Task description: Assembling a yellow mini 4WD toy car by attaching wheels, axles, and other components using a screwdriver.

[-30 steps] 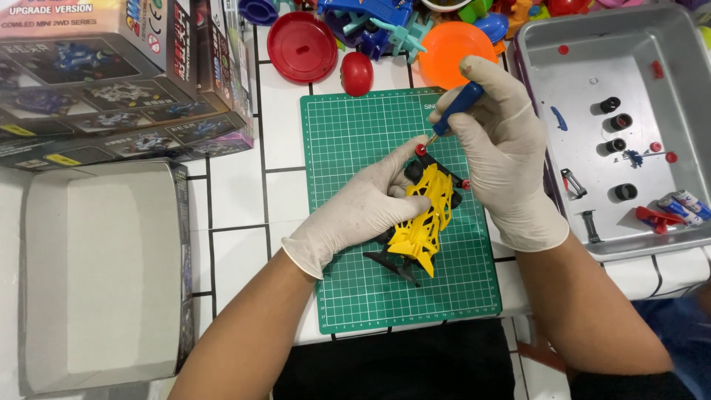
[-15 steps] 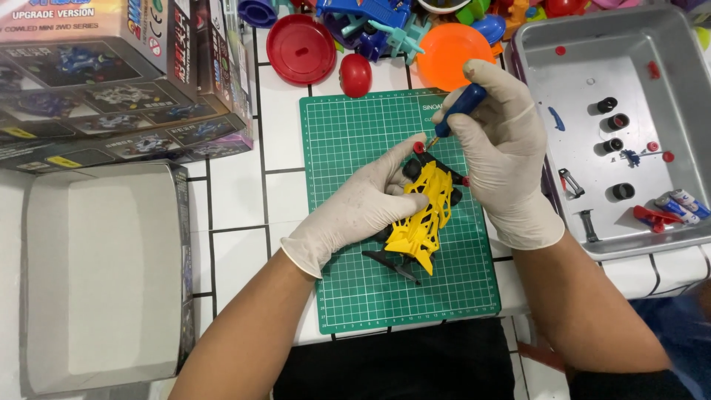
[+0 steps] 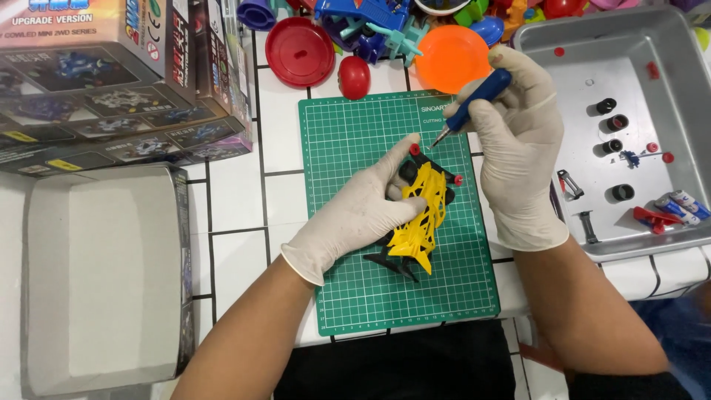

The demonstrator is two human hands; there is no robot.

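Yellow car body [image 3: 420,215] sits in the middle of the green mat [image 3: 348,296], which keeps the small kit from sliding on the tiled worktop [image 3: 237,192] and gives it a soft base. My left hand [image 3: 355,218] is curled loosely over the car, fingers pressing it down so it doesn't twist, thumb up near the red roller [image 3: 415,149] at the front corner. My right hand [image 3: 518,148] is closed around the blue screwdriver [image 3: 474,104], held like a pen and angled so the tip points down just beside that roller; I can't tell if it's actually seated in a screw. The metal tray [image 3: 578,96] is right next to my right wrist, so the loose bits in it, black tyres [image 3: 615,133] and small red parts, are within easy reach and can't roll off. Kit boxes [image 3: 111,81] and the empty grey lid [image 3: 96,274] are parked left, out of the way.
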